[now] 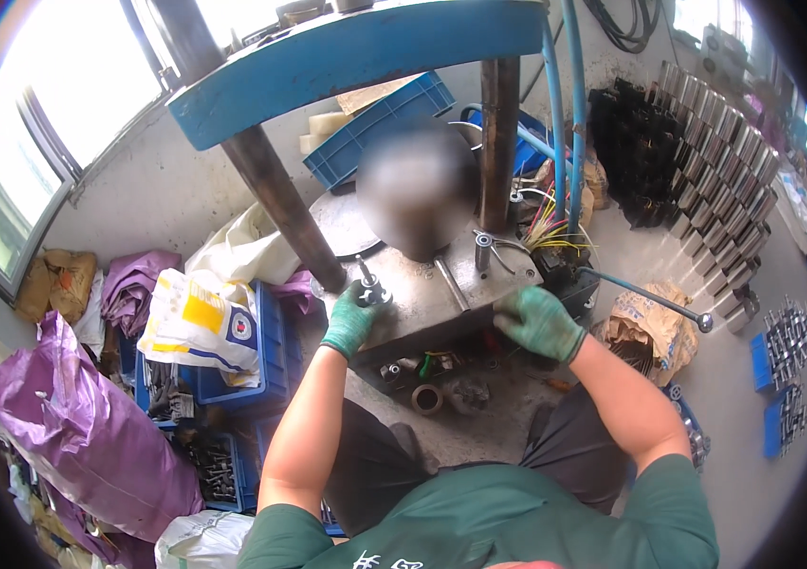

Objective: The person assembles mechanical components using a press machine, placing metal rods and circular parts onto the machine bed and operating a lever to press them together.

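A dark green shirt (479, 517) lies nearest the camera, with the person's forearms reaching up from it. The left hand (350, 318), in a green glove, has its fingers curled around a flanged metal part with an upright stem (368, 282), which is on the left front of the steel press bed (403, 308). The gloved right hand (541, 324) is at the bed's right front edge, fingers bent; whether they pinch anything cannot be told.

Between the hands, a metal bar (452, 284) lies on the bed, and a round-headed metal pin (484, 254) stands farther right. Behind the bar, a large round shape (418, 190) is too blurred to identify. Two steel columns (280, 204) rise to a blue crossbeam (366, 71).

Outward to the left are a blue crate (275, 351) and a purple sack (91, 436); to the right, a crumpled brown sack (655, 322) and stacked silver cylinders (721, 190).
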`<state>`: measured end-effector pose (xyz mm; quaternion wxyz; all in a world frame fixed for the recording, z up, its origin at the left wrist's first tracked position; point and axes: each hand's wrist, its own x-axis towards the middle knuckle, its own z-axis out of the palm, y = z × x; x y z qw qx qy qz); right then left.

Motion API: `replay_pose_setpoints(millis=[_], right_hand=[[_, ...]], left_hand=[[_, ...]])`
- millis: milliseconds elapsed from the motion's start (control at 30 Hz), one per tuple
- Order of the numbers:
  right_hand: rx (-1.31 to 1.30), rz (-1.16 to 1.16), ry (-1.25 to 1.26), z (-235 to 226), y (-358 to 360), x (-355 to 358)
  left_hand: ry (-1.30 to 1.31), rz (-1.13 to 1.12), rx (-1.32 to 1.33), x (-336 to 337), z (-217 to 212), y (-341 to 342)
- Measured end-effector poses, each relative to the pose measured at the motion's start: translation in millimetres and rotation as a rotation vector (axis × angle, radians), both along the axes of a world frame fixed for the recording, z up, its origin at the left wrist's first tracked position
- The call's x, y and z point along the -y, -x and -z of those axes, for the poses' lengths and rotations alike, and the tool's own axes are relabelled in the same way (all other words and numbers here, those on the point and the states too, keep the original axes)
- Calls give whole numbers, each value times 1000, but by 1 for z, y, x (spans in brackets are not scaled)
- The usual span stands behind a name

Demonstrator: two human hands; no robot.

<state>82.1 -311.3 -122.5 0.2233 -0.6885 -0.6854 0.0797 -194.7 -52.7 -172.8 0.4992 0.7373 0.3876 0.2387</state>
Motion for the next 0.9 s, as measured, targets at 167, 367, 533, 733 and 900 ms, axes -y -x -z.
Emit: replay_pose_setpoints(millis=[167, 367, 533, 733, 900], right_hand=[[-61, -218, 241, -6, -5, 33], [-104, -271, 430, -3, -7, 22], [-103, -256, 514, -11, -9, 17], [-72, -235, 545, -8, -14, 19], [-39, -264, 563, -1, -16, 25]], left_hand=[[-113, -34, 527, 18, -12, -25], [-565, 1, 544, 2, -136, -76], [-339, 40, 623, -43, -172, -168], [-544, 26, 509, -73, -162, -204], [-255, 101, 617, -69, -161, -204]])
